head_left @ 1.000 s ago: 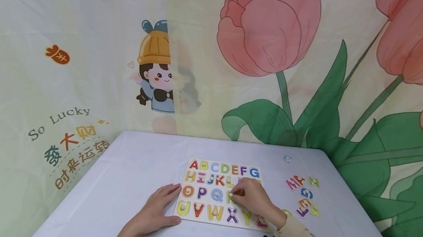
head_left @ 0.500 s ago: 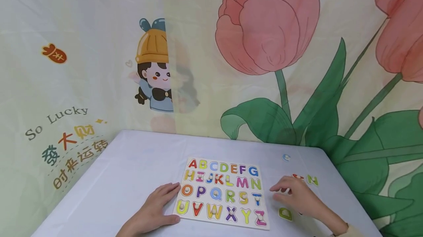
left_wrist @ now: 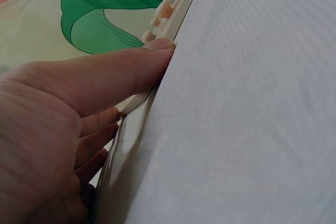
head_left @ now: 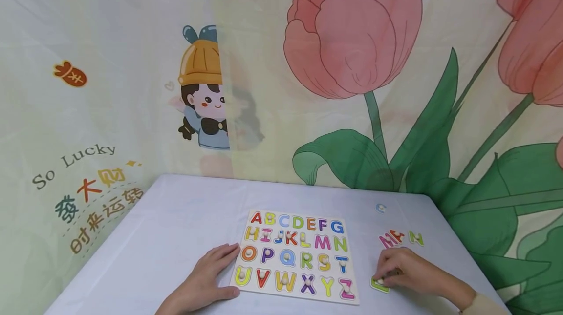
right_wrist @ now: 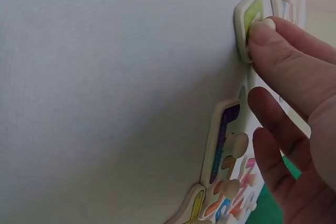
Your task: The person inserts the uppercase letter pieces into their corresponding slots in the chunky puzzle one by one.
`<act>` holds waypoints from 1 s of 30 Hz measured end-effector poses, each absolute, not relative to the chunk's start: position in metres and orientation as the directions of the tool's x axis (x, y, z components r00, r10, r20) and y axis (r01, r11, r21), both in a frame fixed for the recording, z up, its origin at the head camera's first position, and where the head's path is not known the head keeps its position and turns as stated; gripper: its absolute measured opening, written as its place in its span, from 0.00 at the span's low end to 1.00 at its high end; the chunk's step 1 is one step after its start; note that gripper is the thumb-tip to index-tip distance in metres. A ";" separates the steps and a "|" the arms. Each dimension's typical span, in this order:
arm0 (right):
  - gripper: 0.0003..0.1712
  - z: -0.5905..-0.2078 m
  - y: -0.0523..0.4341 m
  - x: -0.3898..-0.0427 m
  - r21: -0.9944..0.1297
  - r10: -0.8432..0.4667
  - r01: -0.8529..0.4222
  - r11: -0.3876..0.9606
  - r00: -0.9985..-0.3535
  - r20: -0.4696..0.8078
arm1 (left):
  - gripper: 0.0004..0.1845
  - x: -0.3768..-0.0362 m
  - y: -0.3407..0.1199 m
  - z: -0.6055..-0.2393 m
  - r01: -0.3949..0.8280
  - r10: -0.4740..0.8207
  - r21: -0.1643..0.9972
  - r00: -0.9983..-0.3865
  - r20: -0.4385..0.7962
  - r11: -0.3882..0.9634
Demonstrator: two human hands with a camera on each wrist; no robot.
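My right hand [head_left: 406, 270] pinches the knob of a green letter D piece [head_left: 380, 286] lying on the table to the right of the alphabet board. In the right wrist view, thumb and forefinger close on the knob of this green piece [right_wrist: 253, 10], and the other fingers are spread lower down. My left hand [head_left: 204, 278] rests flat by the alphabet board [head_left: 297, 283], fingertips and thumb at its left edge. The left wrist view has the thumb [left_wrist: 115, 72] against the board's side. Some letters on the board carry round knobs, R among them.
Right of the board lie a pink M piece [head_left: 387, 240], a red A piece [head_left: 398, 237], a green N piece [head_left: 415, 238] and a light blue piece [head_left: 380, 208]. A purple piece [right_wrist: 224, 142] and a yellow piece [right_wrist: 193, 211] sit below my right hand, which hides them in the head view.
My right hand has left the R on the board, moved right across the table and down to the green D piece, and now pinches its knob. The left hand stays at the board's edge.
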State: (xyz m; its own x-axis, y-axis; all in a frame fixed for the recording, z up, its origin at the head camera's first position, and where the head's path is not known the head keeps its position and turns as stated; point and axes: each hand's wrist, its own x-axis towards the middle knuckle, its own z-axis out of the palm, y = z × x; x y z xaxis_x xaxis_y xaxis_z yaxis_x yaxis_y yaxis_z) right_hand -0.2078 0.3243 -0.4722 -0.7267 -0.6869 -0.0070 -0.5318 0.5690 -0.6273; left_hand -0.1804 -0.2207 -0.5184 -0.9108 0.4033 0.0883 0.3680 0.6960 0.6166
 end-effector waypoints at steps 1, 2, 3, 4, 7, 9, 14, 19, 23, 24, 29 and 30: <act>0.09 -0.473 0.325 -0.208 -0.628 -0.681 -0.523 0.576 -0.732 -0.015 | 0.53 -0.181 -0.220 -0.518 0.369 0.403 0.616 -0.911 0.090 0.696; 0.09 -0.474 0.325 -0.209 -0.629 -0.676 -0.517 0.581 -0.737 -0.020 | 0.53 -0.181 -0.220 -0.518 0.371 0.402 0.615 -0.911 0.095 0.695; 0.09 -0.476 0.325 -0.209 -0.627 -0.673 -0.515 0.585 -0.740 -0.020 | 0.53 -0.181 -0.220 -0.518 0.375 0.402 0.614 -0.910 0.102 0.694; 0.08 -0.476 0.326 -0.209 -0.627 -0.670 -0.513 0.587 -0.742 -0.021 | 0.53 -0.181 -0.219 -0.518 0.378 0.401 0.612 -0.910 0.107 0.695; 0.08 -0.478 0.326 -0.209 -0.622 -0.670 -0.519 0.587 -0.742 -0.013 | 0.53 -0.181 -0.219 -0.518 0.390 0.403 0.608 -0.907 0.122 0.692; 0.07 -0.476 0.322 -0.209 -0.611 -0.651 -0.507 0.607 -0.759 -0.016 | 0.53 -0.181 -0.218 -0.519 0.395 0.406 0.603 -0.905 0.126 0.693; 0.07 -0.468 0.287 -0.215 -0.558 -0.538 -0.463 0.689 -0.842 0.035 | 0.53 -0.181 -0.220 -0.520 0.397 0.405 0.593 -0.905 0.128 0.701; 0.06 -0.467 0.235 -0.235 -0.522 -0.424 -0.451 0.724 -0.888 0.178 | 0.53 -0.181 -0.220 -0.521 0.390 0.402 0.603 -0.907 0.124 0.696; 0.05 -0.470 0.191 -0.254 -0.532 -0.320 -0.384 0.754 -0.923 0.212 | 0.54 -0.180 -0.221 -0.522 0.379 0.399 0.612 -0.910 0.110 0.695; 0.05 -0.471 0.180 -0.259 -0.537 -0.293 -0.363 0.762 -0.932 0.215 | 0.54 -0.180 -0.221 -0.522 0.375 0.398 0.612 -0.911 0.105 0.696; 0.04 -0.478 0.143 -0.280 -0.566 -0.192 -0.286 0.773 -0.956 0.221 | 0.53 -0.180 -0.221 -0.522 0.383 0.400 0.606 -0.909 0.114 0.697; 0.05 -0.479 0.138 -0.283 -0.572 -0.181 -0.278 0.772 -0.958 0.221 | 0.53 -0.180 -0.221 -0.522 0.387 0.401 0.601 -0.908 0.118 0.699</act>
State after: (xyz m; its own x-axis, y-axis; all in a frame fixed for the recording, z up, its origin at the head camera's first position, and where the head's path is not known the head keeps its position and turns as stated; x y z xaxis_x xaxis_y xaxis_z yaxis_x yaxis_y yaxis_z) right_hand -0.2834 0.1384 -0.4795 -0.9583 -0.1810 0.2210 -0.2777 0.7716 -0.5723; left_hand -0.1799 -0.2214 -0.5220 -0.9084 0.4009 0.1182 0.3869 0.6993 0.6011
